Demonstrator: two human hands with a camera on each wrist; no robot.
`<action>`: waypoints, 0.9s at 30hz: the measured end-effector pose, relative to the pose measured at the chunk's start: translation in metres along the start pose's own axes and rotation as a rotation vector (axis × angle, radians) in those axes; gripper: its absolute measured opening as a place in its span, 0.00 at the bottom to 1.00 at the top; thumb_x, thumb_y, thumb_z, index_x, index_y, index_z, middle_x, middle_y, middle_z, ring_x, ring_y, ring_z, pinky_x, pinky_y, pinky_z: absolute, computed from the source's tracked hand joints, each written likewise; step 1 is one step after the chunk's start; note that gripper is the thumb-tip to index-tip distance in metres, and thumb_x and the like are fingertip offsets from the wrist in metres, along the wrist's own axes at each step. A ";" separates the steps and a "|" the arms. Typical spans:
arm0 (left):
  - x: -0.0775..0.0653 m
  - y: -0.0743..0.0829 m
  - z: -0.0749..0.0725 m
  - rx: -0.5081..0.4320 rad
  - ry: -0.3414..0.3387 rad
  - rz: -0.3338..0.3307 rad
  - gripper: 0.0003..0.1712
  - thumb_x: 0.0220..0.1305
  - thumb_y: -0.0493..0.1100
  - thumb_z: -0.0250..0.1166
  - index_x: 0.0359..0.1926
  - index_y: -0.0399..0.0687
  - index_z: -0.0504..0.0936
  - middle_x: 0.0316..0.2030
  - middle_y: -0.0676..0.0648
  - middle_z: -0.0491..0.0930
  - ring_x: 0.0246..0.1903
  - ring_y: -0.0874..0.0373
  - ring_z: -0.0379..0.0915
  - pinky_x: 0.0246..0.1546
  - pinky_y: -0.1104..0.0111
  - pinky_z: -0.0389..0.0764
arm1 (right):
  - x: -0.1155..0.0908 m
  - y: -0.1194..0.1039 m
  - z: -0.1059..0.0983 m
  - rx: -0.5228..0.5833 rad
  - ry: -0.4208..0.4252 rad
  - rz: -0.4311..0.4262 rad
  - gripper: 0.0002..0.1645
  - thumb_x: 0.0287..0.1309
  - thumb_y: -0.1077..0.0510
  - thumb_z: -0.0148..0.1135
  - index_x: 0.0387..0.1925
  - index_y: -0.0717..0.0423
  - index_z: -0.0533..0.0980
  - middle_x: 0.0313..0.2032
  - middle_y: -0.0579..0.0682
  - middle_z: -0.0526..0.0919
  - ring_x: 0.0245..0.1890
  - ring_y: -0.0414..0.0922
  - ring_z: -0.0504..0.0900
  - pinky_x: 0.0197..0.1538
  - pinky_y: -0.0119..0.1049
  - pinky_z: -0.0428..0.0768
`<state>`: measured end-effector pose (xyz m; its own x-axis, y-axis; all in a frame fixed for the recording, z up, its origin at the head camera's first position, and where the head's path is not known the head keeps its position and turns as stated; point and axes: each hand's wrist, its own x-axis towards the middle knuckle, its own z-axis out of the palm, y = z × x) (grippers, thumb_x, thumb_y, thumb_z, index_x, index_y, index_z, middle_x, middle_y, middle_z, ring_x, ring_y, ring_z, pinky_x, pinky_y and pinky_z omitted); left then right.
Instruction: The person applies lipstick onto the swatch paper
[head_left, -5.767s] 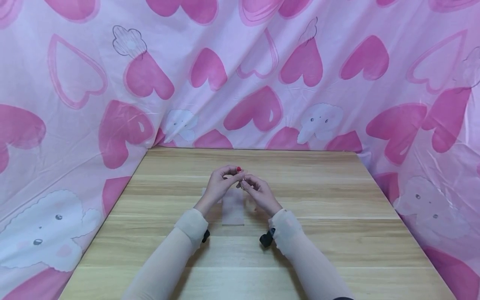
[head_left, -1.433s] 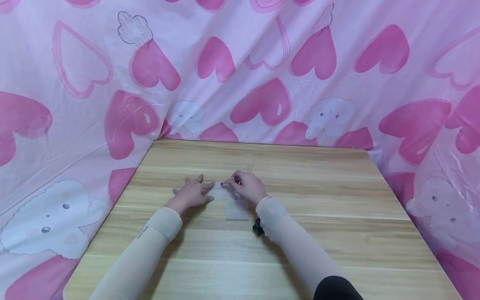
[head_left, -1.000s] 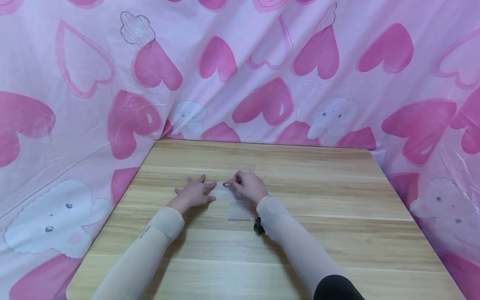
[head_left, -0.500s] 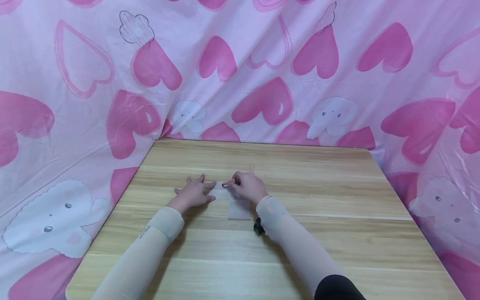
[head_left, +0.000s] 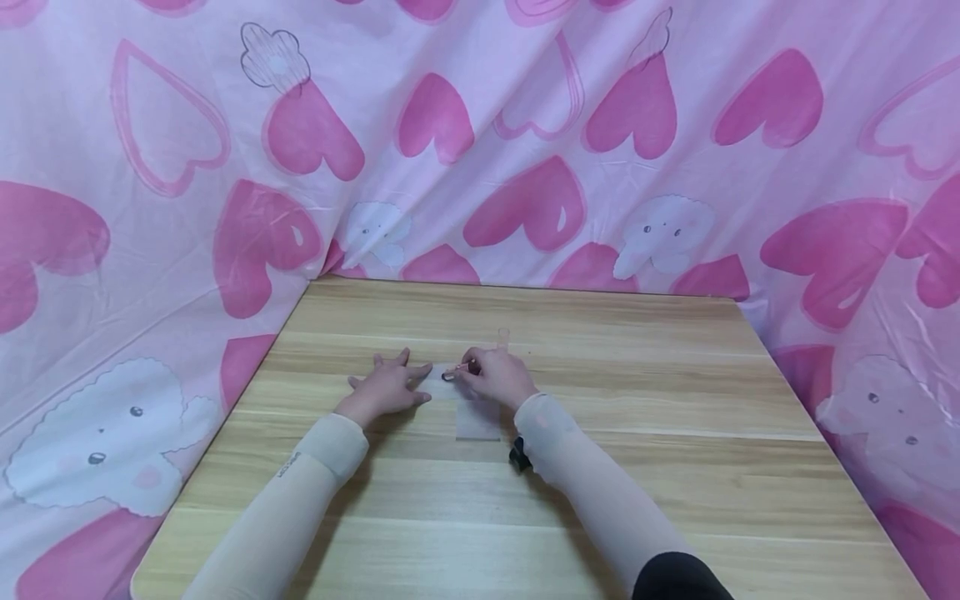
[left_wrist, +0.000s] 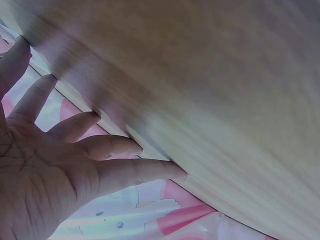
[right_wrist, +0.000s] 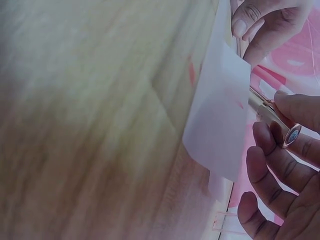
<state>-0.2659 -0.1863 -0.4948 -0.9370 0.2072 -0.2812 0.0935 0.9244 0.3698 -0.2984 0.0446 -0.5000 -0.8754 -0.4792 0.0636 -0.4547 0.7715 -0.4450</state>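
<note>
My left hand point(head_left: 382, 385) lies spread on the wooden table, its thumb and index finger touching the left end of a small white sheet point(head_left: 437, 389). In the left wrist view its fingers point(left_wrist: 142, 173) are straight and well apart. My right hand point(head_left: 497, 375) pinches a slim rose-gold tube point(head_left: 459, 368), lipstick-like, between thumb and fingers. The tube leans over the white sheet with its dark end towards the left hand. A round, gem-like end point(right_wrist: 292, 136) of the tube shows in the right wrist view. Whether its far tip touches the sheet cannot be seen.
A second pale, translucent sheet point(head_left: 477, 423) lies partly under the right hand. Behind that hand lies a small clear piece point(head_left: 503, 337), cap-like. Small red marks point(right_wrist: 191, 70) show near the sheet. A pink heart-printed cloth point(head_left: 525, 208) hangs around the table point(head_left: 637, 500).
Earlier both hands met above the sheets around a small red-tipped thing. Since then the left hand has settled flat. Over the last second the right hand has shifted the tube slightly towards me.
</note>
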 end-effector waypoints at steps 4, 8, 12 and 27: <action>0.000 0.000 0.000 -0.002 0.001 0.003 0.36 0.66 0.61 0.65 0.73 0.66 0.68 0.78 0.38 0.45 0.69 0.17 0.31 0.47 0.14 0.34 | -0.002 -0.001 -0.003 0.012 -0.016 -0.021 0.14 0.66 0.43 0.64 0.45 0.46 0.82 0.36 0.43 0.87 0.32 0.38 0.81 0.41 0.38 0.82; 0.000 0.000 0.000 -0.001 0.005 0.010 0.36 0.66 0.61 0.65 0.73 0.66 0.68 0.78 0.38 0.45 0.69 0.17 0.31 0.46 0.14 0.34 | -0.002 -0.002 -0.004 0.013 -0.023 -0.041 0.14 0.66 0.43 0.64 0.45 0.47 0.82 0.37 0.43 0.87 0.33 0.38 0.82 0.42 0.39 0.82; 0.000 0.000 0.001 0.004 0.010 0.013 0.36 0.66 0.61 0.65 0.73 0.67 0.68 0.78 0.38 0.45 0.69 0.17 0.32 0.46 0.14 0.34 | -0.003 -0.001 -0.003 0.007 -0.027 -0.051 0.15 0.66 0.42 0.64 0.45 0.45 0.82 0.37 0.43 0.87 0.34 0.38 0.82 0.42 0.38 0.81; 0.000 -0.001 0.001 0.007 0.017 0.013 0.36 0.65 0.62 0.65 0.73 0.67 0.69 0.78 0.38 0.46 0.69 0.16 0.32 0.46 0.14 0.34 | -0.005 0.000 -0.003 0.053 -0.059 -0.100 0.13 0.66 0.43 0.63 0.44 0.44 0.82 0.36 0.41 0.86 0.35 0.39 0.82 0.43 0.39 0.81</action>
<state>-0.2662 -0.1867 -0.4957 -0.9412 0.2137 -0.2615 0.1078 0.9239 0.3671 -0.2941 0.0482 -0.4978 -0.8140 -0.5780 0.0580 -0.5288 0.6960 -0.4857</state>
